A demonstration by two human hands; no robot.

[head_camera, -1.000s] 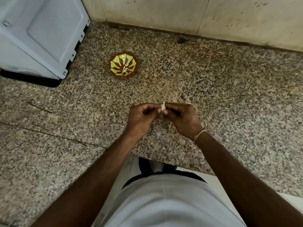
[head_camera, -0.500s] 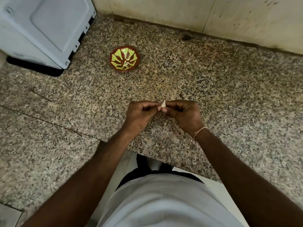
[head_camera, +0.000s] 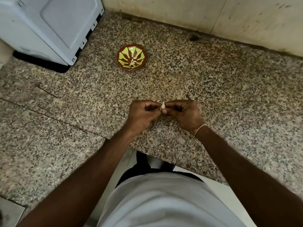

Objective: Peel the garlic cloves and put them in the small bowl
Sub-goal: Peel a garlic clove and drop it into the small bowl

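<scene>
Left of the clove (head_camera: 163,105), the left hand (head_camera: 141,113) pinches it with curled fingers (head_camera: 158,107); on the other side the right hand (head_camera: 183,113) pinches it too. Small, light and slippery, it likely needs holding by its ends. Beyond the fingers, well apart, sits the bowl (head_camera: 132,57) on the worktop (head_camera: 229,89).

A speckled granite surface (head_camera: 213,82) fills the frame; stained beige wall tiles (head_camera: 180,12) run along the top, a pale-blue appliance (head_camera: 49,27) upper left.
</scene>
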